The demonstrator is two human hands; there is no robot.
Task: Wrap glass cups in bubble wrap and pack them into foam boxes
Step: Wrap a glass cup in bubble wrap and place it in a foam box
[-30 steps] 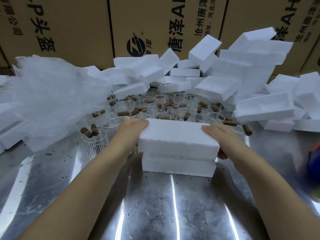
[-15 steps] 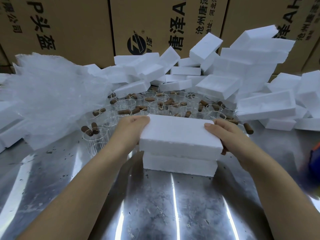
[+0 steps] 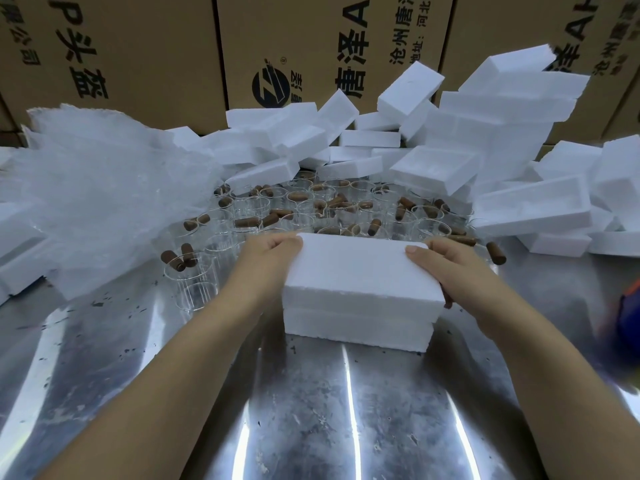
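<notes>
A white foam box (image 3: 360, 320) stands on the metal table (image 3: 311, 410) in front of me, with its foam lid (image 3: 360, 268) on top. My left hand (image 3: 266, 261) grips the lid's left end. My right hand (image 3: 450, 268) grips its right end, thumb on top. Behind the box stand several clear glass cups (image 3: 301, 209) with brown corks in and among them. A heap of bubble wrap (image 3: 104, 195) lies at the left. What the box holds is hidden.
Loose foam boxes and lids (image 3: 485, 140) are piled across the back and right of the table. Cardboard cartons (image 3: 311, 46) form a wall behind. A blurred blue and orange object (image 3: 628, 317) sits at the right edge.
The lid has come down closer onto the box, and both hands have shifted a little along its ends. The gap at the lid's left side has narrowed.
</notes>
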